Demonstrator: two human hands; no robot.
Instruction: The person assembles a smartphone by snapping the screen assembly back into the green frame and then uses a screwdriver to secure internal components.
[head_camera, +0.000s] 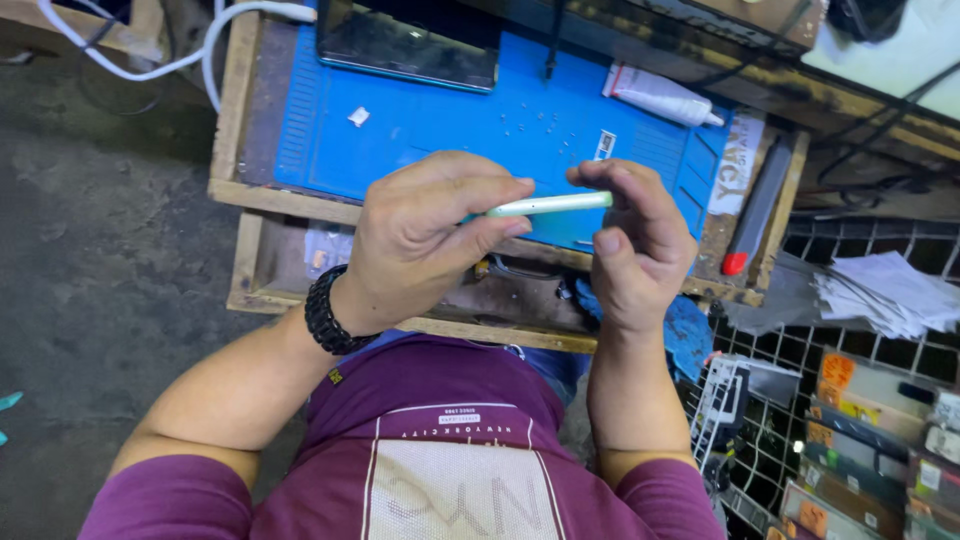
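We held a slim pale-green phone edge-on above the blue work mat, so that only its thin side faced the camera. Our left hand was clamped on the near end, thumb and fingers pinching it from both faces, a black bead bracelet at the wrist. Our right hand was closed on the far end, the fingers curled over the top edge and the thumb pressed below. Both grips were firmly together on the device, which hung clear of the wooden surface and touched nothing else.

Several tiny screws lay scattered on the mat behind our hands, with a small white scrap to their left. A dark tablet-like slab lay at the back of the mat, a white tube lay at the mat's far right corner, and a grey tool with a red tip rested along the right edge.

We judged that the work wanted even pressure from both ends, with the thumbs feeling along the seam and no twist through the body, since a thin frame bends easily. Keeping the phone over the mat seemed wise, so that anything that dropped would land there, away from the loose screws.
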